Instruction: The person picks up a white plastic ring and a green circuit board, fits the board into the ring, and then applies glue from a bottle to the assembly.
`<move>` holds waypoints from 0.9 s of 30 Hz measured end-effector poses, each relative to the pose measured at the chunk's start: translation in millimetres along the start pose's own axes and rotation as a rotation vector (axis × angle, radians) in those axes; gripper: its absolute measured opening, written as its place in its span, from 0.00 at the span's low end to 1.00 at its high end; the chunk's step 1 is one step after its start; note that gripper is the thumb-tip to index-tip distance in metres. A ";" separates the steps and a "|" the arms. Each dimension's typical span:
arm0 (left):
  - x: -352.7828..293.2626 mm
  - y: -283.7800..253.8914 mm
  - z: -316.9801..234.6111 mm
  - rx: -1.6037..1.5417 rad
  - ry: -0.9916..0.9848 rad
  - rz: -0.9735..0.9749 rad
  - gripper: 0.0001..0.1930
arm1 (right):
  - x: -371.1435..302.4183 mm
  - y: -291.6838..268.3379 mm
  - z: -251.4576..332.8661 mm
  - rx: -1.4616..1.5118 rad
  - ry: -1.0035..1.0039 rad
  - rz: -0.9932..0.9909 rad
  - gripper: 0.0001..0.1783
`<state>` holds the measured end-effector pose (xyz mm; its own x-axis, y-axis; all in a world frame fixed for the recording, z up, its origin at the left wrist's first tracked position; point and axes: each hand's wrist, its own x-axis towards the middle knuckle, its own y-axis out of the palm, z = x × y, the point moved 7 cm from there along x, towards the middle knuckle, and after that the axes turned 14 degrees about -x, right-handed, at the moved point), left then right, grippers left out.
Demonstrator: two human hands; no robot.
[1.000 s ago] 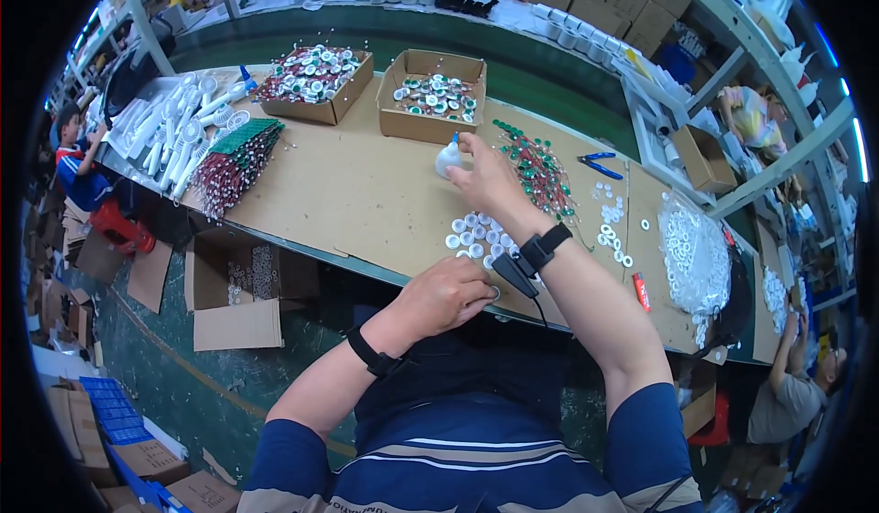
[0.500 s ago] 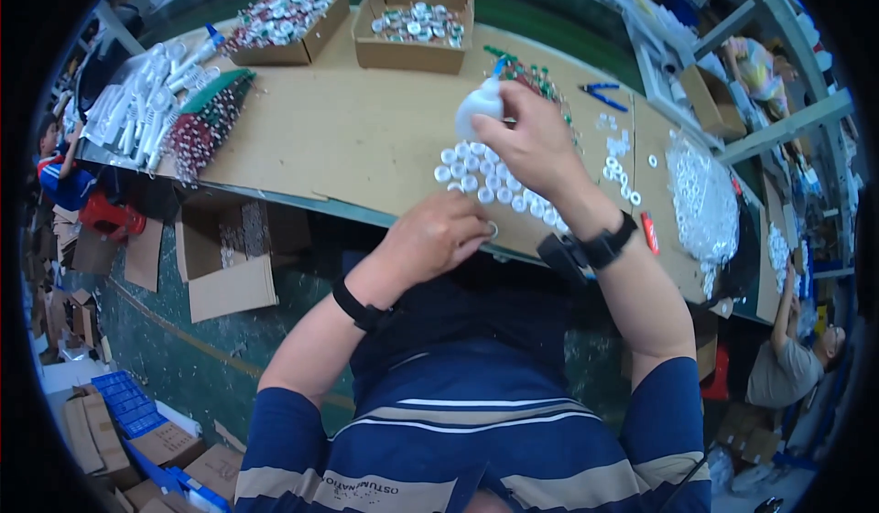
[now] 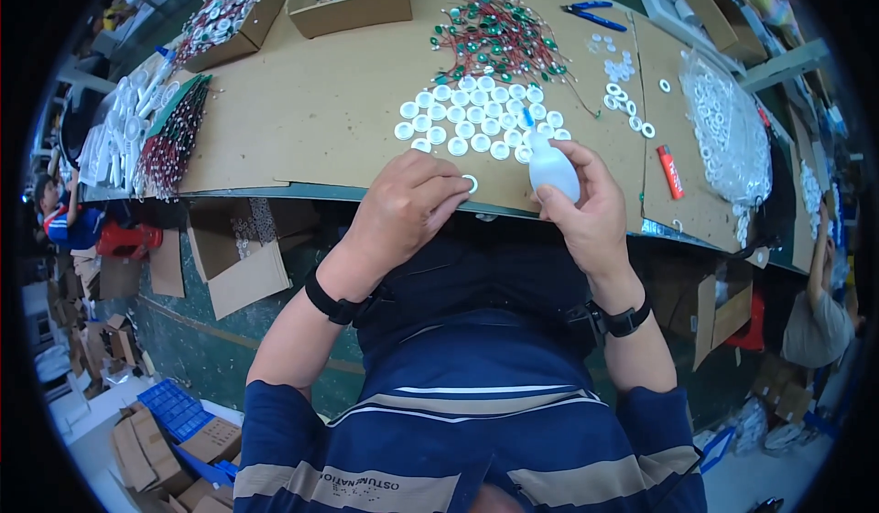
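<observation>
My left hand (image 3: 409,204) is closed at the table's near edge, its thumb and fingertips pinching a small round white ring (image 3: 471,183). In my right hand (image 3: 591,206) is a white squeeze bottle (image 3: 555,171), held upright with its thin blue-tipped nozzle pointing away from me. Thumb and fingers wrap round the bottle's sides. Just beyond both hands lie many round white caps (image 3: 465,129) in loose rows, and the bottle's tip hangs over or in front of the nearest ones. Behind them spreads a pile of green discs with red wires (image 3: 494,37).
Blue pliers (image 3: 595,15), loose white rings (image 3: 632,123), a red marker-like stick (image 3: 669,172) and a bag of white rings (image 3: 728,133) lie to the right. Two cartons of parts, one a brown box (image 3: 352,17), stand at the back. White handled parts (image 3: 133,115) lie left.
My right hand has brought the bottle from beyond the caps back toward me, near my left hand. The view has shifted, showing the wired discs more fully. My left hand keeps its pinch.
</observation>
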<state>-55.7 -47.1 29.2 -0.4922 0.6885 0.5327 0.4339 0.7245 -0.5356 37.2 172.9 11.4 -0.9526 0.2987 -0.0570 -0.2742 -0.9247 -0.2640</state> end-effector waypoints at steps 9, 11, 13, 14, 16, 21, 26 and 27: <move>8.9 -6.1 0.8 0.036 -0.037 0.116 0.11 | 8.3 -11.9 -16.7 0.355 0.085 0.037 0.25; 9.2 -5.5 1.3 0.037 -0.040 0.146 0.11 | 9.0 -13.3 -14.3 0.384 0.097 -0.002 0.24; 8.4 -4.3 0.6 0.043 -0.036 0.118 0.11 | 10.2 -14.9 -16.8 0.374 0.087 -0.011 0.23; 8.0 -4.3 0.1 0.045 -0.034 0.104 0.11 | 10.9 -16.5 -17.8 0.357 0.076 -0.020 0.23; 8.2 -2.9 -3.4 0.056 -0.038 0.101 0.11 | 11.1 -17.8 -20.9 0.344 0.067 -0.029 0.23; 9.8 -2.4 -6.8 0.073 -0.051 0.075 0.11 | 10.7 -12.7 -22.3 0.255 0.043 -0.056 0.21; 12.3 -2.8 -6.2 0.073 -0.060 0.076 0.11 | 13.2 -6.5 -14.7 0.025 0.012 -0.085 0.19; 12.4 -2.3 -5.7 0.072 -0.062 0.080 0.11 | 13.7 -6.7 -13.6 -0.024 0.002 -0.095 0.18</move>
<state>-58.4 -40.1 40.7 -0.5047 0.7391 0.4462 0.4195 0.6616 -0.6215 27.7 186.5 -0.7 -0.9222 0.3853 -0.0325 -0.3600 -0.8862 -0.2916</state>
